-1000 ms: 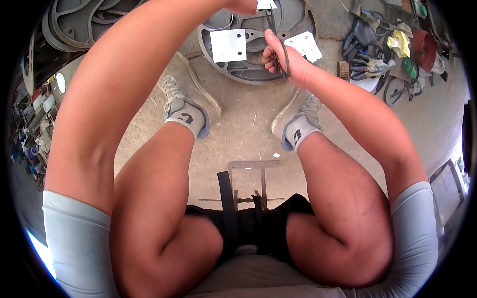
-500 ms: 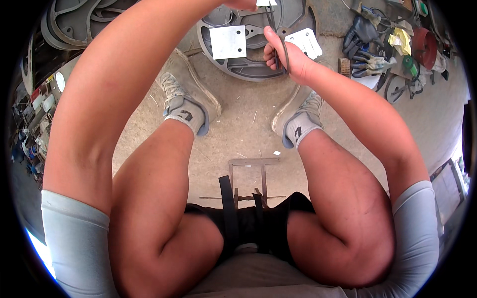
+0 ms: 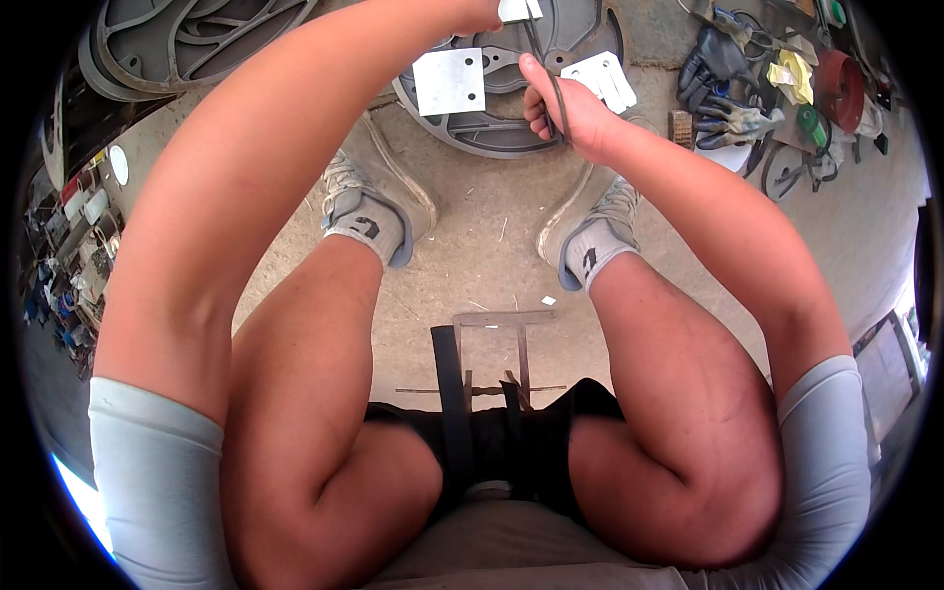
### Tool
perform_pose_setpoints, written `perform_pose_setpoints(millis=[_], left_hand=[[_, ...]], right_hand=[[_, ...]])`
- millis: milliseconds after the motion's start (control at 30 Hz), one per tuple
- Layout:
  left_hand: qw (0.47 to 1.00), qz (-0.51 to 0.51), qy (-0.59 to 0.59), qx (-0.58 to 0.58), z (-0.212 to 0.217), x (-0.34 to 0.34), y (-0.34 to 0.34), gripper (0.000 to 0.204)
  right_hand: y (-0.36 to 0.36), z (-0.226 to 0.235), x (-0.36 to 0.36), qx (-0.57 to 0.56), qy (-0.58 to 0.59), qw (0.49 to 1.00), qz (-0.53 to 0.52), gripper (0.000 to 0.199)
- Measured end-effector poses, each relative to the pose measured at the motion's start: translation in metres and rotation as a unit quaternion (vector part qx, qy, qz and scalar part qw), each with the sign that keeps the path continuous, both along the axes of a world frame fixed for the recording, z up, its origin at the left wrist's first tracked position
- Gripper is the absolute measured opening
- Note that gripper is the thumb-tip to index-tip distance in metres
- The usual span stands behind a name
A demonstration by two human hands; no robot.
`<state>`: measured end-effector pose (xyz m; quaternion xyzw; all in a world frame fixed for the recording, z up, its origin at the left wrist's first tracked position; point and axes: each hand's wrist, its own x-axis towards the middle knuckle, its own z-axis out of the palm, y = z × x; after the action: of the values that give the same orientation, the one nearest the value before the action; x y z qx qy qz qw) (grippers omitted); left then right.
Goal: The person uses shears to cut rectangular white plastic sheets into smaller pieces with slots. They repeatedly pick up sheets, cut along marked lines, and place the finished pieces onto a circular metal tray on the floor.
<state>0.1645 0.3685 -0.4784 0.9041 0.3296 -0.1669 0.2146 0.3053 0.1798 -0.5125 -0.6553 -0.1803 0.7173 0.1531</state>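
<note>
My right hand (image 3: 572, 110) is closed around a pair of dark, thin-handled scissors (image 3: 532, 39), one handle loop curving outside the hand. The blades point away from me toward a small white sheet (image 3: 519, 10) at the upper edge of the view. My left hand (image 3: 484, 17) is at that sheet's left side and seems to pinch it; most of its fingers are cut off by the picture's edge. Below both hands lies a round grey metal wheel casting (image 3: 482, 138). On it rest a white square plate (image 3: 449, 83) with dark holes and a white slotted plate (image 3: 605, 83).
More grey castings (image 3: 197, 44) stand at the upper left. To the right, work gloves (image 3: 733, 123), a yellow crumpled cloth (image 3: 790, 79), a red round part (image 3: 841, 87) and a small wooden block (image 3: 680, 129) lie on the concrete floor. My shoes (image 3: 383, 197) flank the wheel.
My left hand and forearm have shifted slightly right and toward me, and the small white sheet has moved a little left and nearer. My right hand still grips the scissors almost in place.
</note>
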Motion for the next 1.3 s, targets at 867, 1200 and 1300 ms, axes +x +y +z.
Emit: perform_pose_setpoints(millis=[867,1200,1300], left_hand=[[0.999,-0.005,-0.031,0.023,-0.007,-0.004,-0.011,0.063],[0.999,0.0,-0.035,0.024,0.002,-0.009,-0.015,0.064],[0.999,0.004,-0.028,0.033,-0.005,-0.007,-0.016,0.058]], right_hand=[[-0.004,0.008,-0.002,0.019,-0.054,0.998,0.015,0.079],[-0.003,0.01,-0.002,0.021,-0.06,0.998,0.008,0.076],[-0.003,0.012,-0.003,0.026,-0.052,0.998,0.008,0.076]])
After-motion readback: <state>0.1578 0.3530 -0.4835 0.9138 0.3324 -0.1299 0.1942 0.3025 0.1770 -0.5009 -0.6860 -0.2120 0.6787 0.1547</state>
